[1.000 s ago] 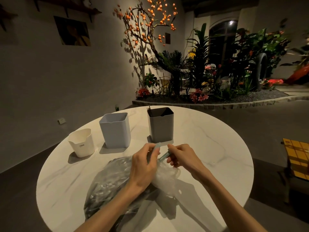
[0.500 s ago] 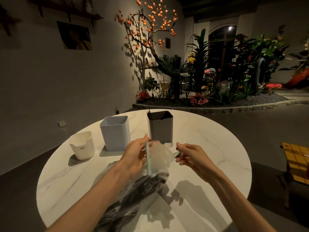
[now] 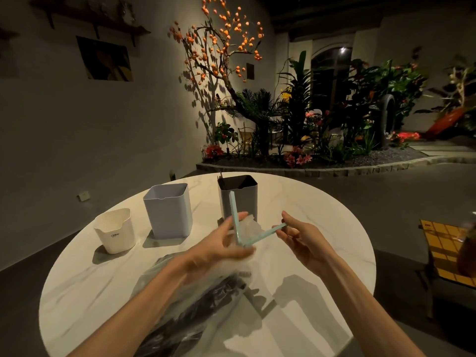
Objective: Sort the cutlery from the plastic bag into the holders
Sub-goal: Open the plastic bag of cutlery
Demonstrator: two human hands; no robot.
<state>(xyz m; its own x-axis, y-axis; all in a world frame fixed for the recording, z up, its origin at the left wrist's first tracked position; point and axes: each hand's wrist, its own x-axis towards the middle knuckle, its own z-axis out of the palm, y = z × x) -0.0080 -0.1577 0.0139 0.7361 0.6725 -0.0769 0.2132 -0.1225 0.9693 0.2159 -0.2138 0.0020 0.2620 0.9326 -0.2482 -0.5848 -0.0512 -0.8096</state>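
My left hand [image 3: 213, 249] holds a pale teal stick [image 3: 235, 217] that points up and slightly left, together with the bunched mouth of the clear plastic bag [image 3: 195, 302]. My right hand [image 3: 301, 240] pinches the upper end of a second teal stick [image 3: 265, 235]; the two sticks meet low in a V. Dark cutlery lies inside the bag on the table. Behind the hands stand three holders: white [image 3: 114, 230], light blue [image 3: 168, 212] and grey [image 3: 244, 191].
The round white marble table [image 3: 329, 222] carries everything. A thin dark piece [image 3: 221, 175] pokes out of the grey holder's left corner. A yellow-topped stool [image 3: 448, 251] stands to the right of the table. A planted bed lies beyond.
My right hand has drawn a second teal stick out to the right. My left hand has lifted slightly, and its stick now tilts left. The camera has tipped upward.
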